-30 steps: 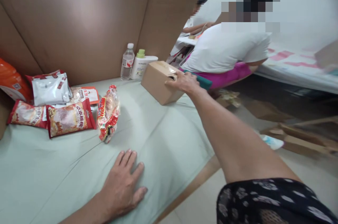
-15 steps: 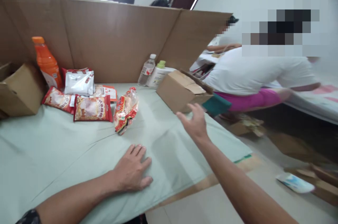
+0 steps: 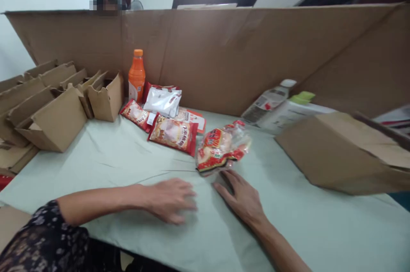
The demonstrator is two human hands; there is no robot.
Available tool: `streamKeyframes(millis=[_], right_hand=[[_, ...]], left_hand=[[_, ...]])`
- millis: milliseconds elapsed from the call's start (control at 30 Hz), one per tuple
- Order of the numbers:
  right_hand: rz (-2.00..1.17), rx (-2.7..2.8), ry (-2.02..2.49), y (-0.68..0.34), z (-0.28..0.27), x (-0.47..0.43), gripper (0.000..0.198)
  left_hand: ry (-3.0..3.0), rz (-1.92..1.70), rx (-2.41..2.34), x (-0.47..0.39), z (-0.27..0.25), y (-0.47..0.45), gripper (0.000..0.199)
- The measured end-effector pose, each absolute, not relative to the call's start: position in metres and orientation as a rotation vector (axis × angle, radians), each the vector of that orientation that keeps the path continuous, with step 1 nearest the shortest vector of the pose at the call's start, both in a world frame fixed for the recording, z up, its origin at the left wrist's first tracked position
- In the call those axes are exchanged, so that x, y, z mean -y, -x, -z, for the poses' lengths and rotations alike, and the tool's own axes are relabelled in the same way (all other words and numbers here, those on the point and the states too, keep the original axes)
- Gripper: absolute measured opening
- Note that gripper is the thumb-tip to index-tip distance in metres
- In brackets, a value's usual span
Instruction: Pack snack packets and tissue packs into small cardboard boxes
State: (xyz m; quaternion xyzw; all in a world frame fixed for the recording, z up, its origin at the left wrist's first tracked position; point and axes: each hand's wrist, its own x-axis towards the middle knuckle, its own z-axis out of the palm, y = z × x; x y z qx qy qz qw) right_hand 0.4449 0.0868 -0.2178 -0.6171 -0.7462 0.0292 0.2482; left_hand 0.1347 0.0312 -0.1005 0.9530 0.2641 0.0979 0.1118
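A clear plastic food bag with red and yellow print lies mid-table. Just in front of it is my right hand, fingers extended toward the bag's near edge; whether they touch it I cannot tell. My left hand is over the green cloth, slightly blurred, its fingers apart and nothing in it. Behind the hands lie a red-edged snack packet, a smaller red packet, a silver-white pouch and a partly covered orange-and-white packet.
An orange drink bottle stands by a cardboard panel. Several open cardboard boxes fill the left. On the right are a clear bottle, a white green-capped bottle and a cardboard box. Behind the panel a person's head shows.
The view has swung left, bringing the left-hand boxes in. My right hand has moved from near the right-hand box to the printed bag. My left hand stays near the table's front.
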Motion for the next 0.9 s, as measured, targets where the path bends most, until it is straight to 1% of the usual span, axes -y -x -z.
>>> streamKeyframes(millis=[67,133,200,300,367,400,433,533,600,700,833,900], right_hand=[[-0.037,2.044,1.703,-0.447,0.222,-0.085,0.060],[-0.001,2.043,1.721,-0.446,0.225,-0.084,0.060],[0.023,2.044,1.732,-0.443,0.227,-0.084,0.058],[0.037,2.044,1.746,-0.442,0.226,-0.085,0.056],[0.037,2.040,1.751,-0.442,0.225,-0.085,0.056],[0.033,2.038,1.751,-0.442,0.225,-0.085,0.055],[0.028,2.038,1.749,-0.442,0.224,-0.085,0.054],[0.018,2.035,1.751,-0.440,0.221,-0.085,0.052],[0.008,2.032,1.760,-0.439,0.219,-0.084,0.051],[-0.001,2.033,1.765,-0.438,0.218,-0.084,0.052],[0.021,2.043,1.750,-0.440,0.220,-0.085,0.055],[0.027,2.046,1.744,-0.440,0.222,-0.085,0.057]], left_hand=[[-2.791,-0.391,-0.997,-0.043,0.082,-0.076,0.040],[-2.728,-0.536,-1.336,-0.064,0.058,-0.020,0.042],[-2.631,-0.688,-1.648,-0.095,0.030,0.025,0.052],[-2.438,-0.861,-2.039,-0.146,-0.007,0.067,0.069],[-2.314,-0.896,-2.210,-0.176,-0.022,0.082,0.074],[-2.264,-0.884,-2.265,-0.189,-0.026,0.086,0.072],[-2.227,-0.860,-2.304,-0.200,-0.029,0.089,0.066],[-2.166,-0.786,-2.367,-0.213,-0.032,0.092,0.039],[-2.159,-0.781,-2.398,-0.205,-0.033,0.093,0.031],[-2.197,-0.833,-2.413,-0.163,-0.036,0.100,0.015],[-2.286,-0.931,-2.347,-0.067,-0.035,0.114,0.011],[-2.319,-1.015,-2.277,-0.016,-0.031,0.119,0.014]])
